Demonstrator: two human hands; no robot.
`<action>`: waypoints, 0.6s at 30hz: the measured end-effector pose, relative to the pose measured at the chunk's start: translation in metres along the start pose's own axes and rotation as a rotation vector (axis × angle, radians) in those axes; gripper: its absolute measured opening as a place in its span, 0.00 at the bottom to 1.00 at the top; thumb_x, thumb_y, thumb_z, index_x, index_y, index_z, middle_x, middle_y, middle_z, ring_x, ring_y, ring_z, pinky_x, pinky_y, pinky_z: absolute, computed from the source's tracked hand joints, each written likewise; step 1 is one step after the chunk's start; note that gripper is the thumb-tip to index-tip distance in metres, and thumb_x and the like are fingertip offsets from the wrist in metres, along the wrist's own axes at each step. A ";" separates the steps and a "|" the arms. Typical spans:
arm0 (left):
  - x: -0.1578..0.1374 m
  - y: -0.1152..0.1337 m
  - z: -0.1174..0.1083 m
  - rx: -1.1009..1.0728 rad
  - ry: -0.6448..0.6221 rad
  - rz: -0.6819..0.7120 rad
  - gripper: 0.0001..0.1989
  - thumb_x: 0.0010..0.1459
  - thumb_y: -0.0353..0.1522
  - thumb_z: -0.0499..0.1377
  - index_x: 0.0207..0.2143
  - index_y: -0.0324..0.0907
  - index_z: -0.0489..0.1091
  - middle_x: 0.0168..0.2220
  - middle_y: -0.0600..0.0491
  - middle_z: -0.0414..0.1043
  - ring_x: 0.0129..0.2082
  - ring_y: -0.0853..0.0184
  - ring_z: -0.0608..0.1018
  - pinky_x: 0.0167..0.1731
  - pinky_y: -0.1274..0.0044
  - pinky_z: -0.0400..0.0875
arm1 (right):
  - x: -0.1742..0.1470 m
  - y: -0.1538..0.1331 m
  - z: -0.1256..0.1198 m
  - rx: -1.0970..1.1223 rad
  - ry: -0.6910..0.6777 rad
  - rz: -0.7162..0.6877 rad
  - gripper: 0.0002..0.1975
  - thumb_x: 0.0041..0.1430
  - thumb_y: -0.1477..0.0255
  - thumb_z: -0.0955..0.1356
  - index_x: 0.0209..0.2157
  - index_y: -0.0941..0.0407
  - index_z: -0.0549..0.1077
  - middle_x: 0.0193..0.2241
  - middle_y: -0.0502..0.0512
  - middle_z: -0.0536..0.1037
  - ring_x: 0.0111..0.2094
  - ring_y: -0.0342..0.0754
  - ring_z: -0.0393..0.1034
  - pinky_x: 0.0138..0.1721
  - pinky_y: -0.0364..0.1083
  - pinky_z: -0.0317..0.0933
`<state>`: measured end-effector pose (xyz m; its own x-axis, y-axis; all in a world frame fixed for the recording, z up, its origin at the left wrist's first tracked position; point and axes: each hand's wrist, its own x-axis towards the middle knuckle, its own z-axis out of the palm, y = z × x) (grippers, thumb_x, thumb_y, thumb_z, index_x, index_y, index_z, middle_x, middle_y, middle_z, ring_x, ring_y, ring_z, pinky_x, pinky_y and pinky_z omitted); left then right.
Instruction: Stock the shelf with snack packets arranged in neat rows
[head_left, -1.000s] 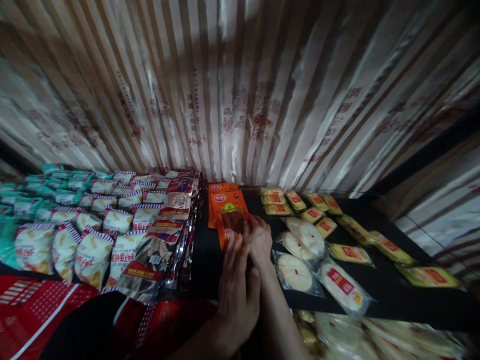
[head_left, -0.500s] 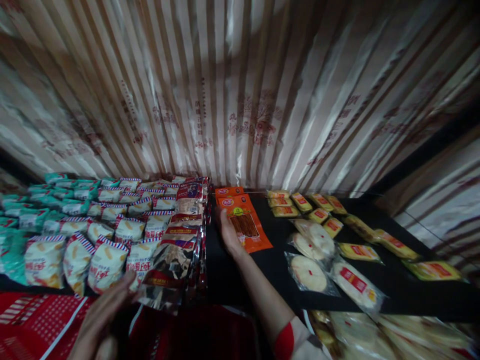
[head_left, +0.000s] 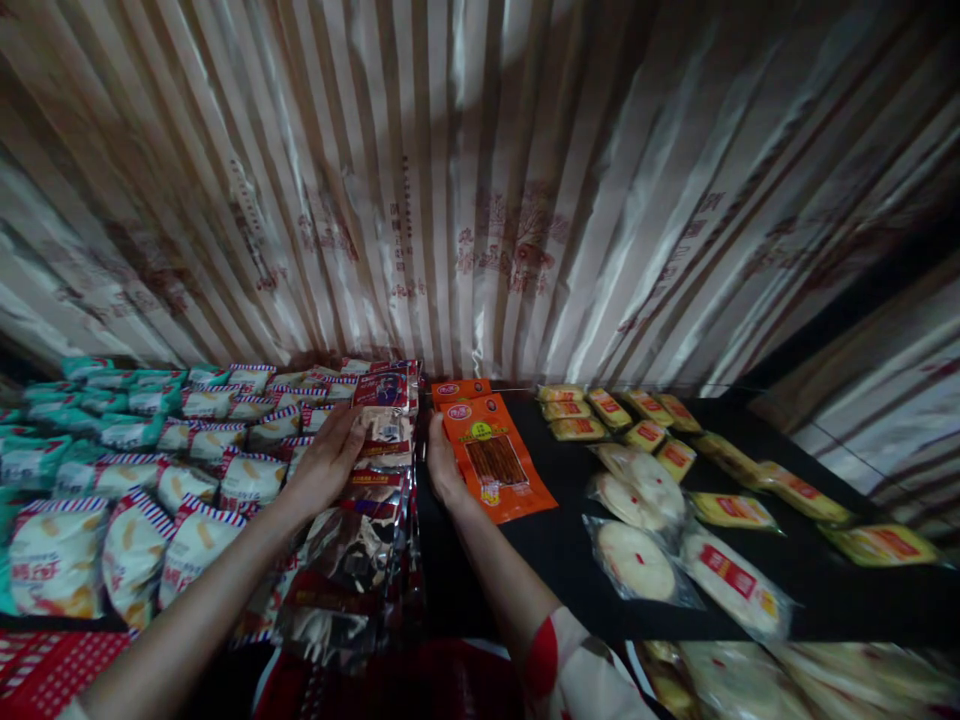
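Observation:
My left hand [head_left: 328,458] lies along the left side of a stack of dark red and silver snack packets [head_left: 386,420], fingers stretched out and reaching over the packets' edge. My right hand [head_left: 442,458] is on edge in the dark gap right of that stack, fingers extended forward, holding nothing that I can see. Beside it, close to its right side, rests an orange snack packet [head_left: 495,460] with brown sticks shown on it. Part of another orange packet [head_left: 457,388] shows behind. My right fingertips are partly hidden.
Rows of white and blue-striped snack bags [head_left: 60,560] and teal bags [head_left: 127,430] fill the left side. Yellow packets [head_left: 731,510] and clear-wrapped round pieces [head_left: 637,565] lie on the black surface [head_left: 555,570] at right. A printed, pleated sheet [head_left: 510,150] hangs behind.
My left hand has moved forward and right, from above the front bags to the red packet stack. My right hand has shifted slightly left, off the orange packet's edge.

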<state>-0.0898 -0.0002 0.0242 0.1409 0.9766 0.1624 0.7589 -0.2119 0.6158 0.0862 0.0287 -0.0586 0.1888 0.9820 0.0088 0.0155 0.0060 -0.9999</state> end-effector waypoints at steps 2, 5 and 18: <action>0.010 -0.001 0.005 0.031 -0.035 -0.003 0.29 0.61 0.45 0.40 0.58 0.39 0.57 0.63 0.48 0.52 0.63 0.63 0.52 0.61 0.65 0.48 | -0.001 -0.001 0.000 0.006 0.005 0.018 0.38 0.58 0.46 0.49 0.58 0.56 0.62 0.58 0.56 0.63 0.62 0.48 0.49 0.62 0.49 0.42; 0.018 -0.001 0.012 0.065 -0.064 0.002 0.28 0.61 0.44 0.42 0.58 0.39 0.57 0.63 0.47 0.51 0.64 0.62 0.50 0.62 0.65 0.46 | -0.003 -0.001 0.000 0.007 0.007 0.019 0.38 0.58 0.46 0.49 0.57 0.56 0.63 0.57 0.57 0.64 0.61 0.49 0.51 0.61 0.49 0.45; 0.021 -0.003 0.031 0.092 -0.005 0.006 0.26 0.61 0.40 0.44 0.59 0.39 0.56 0.63 0.46 0.50 0.64 0.61 0.48 0.61 0.63 0.46 | -0.006 0.004 0.008 0.009 0.014 0.041 0.37 0.58 0.46 0.50 0.59 0.55 0.61 0.57 0.55 0.64 0.62 0.49 0.50 0.61 0.50 0.44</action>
<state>-0.0697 0.0219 0.0018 0.1487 0.9755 0.1622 0.8131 -0.2139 0.5413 0.0771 0.0242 -0.0630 0.2030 0.9787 -0.0316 -0.0012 -0.0320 -0.9995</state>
